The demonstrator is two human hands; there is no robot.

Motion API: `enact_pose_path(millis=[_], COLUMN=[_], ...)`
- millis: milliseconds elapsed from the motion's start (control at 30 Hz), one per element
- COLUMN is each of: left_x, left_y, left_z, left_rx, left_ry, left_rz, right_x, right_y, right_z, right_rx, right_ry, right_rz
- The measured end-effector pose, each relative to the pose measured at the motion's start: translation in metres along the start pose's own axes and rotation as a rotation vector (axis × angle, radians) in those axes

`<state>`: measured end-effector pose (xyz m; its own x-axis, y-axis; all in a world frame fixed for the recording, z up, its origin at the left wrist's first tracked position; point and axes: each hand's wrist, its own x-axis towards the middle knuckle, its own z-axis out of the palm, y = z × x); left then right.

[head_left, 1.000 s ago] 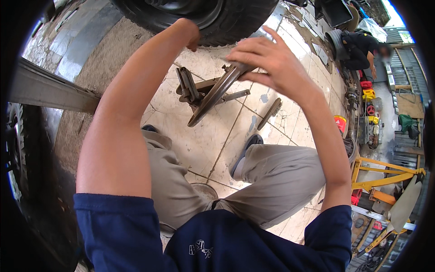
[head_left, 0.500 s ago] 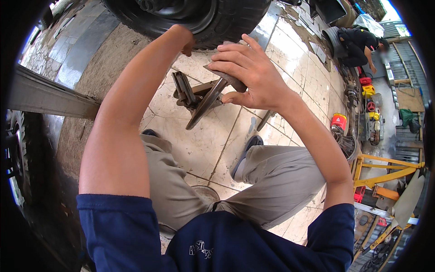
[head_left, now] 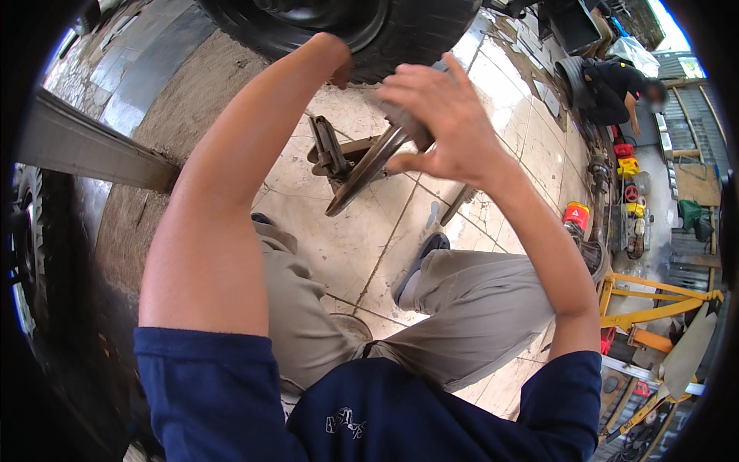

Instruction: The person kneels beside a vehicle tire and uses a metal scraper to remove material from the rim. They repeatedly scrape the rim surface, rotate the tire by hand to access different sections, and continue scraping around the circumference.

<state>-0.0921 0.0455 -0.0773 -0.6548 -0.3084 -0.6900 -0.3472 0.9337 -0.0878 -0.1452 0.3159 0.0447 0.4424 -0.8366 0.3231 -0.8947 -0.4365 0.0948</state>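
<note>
The metal bar [head_left: 368,174], clamped in the right hand [head_left: 446,123] at the near side of the tyre [head_left: 431,38], shows more length than half a second ago, suggesting turning, while the left hand [head_left: 336,58], nearest the tyre, hides its grip, so I cannot tell it.

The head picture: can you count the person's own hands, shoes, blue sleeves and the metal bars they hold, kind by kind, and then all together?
Hands: 2, the left hand (mostly hidden) and right hand
Shoes: 2, the left shoe (just peeking out) and right shoe
Blue sleeves: 2, the left sleeve and right sleeve
Held metal bar: 1
Total: 7
</note>
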Motion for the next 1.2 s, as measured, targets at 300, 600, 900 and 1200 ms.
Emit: enact_pose_path(millis=[300, 600, 900, 1200], left_x=[-0.019, -0.008, -0.016, -0.026], left_y=[-0.008, -0.006, -0.001, 0.000], left_z=[0.009, 0.003, 0.001, 0.000], left_rx=[0.121, 0.086, 0.032, 0.082], left_ry=[0.104, 0.058, 0.052, 0.053], left_rz=[-0.002, 0.009, 0.002, -0.002], right_x=[0.006, 0.003, -0.001, -0.005], right_y=[-0.042, 0.000, -0.015, 0.017], right_z=[0.003, 0.003, 0.012, 0.020], right_rx=[0.057, 0.006, 0.039, 0.099], right_ry=[-0.087, 0.035, -0.013, 0.114], right_rz=[-0.083, 0.149, -0.082, 0.238])
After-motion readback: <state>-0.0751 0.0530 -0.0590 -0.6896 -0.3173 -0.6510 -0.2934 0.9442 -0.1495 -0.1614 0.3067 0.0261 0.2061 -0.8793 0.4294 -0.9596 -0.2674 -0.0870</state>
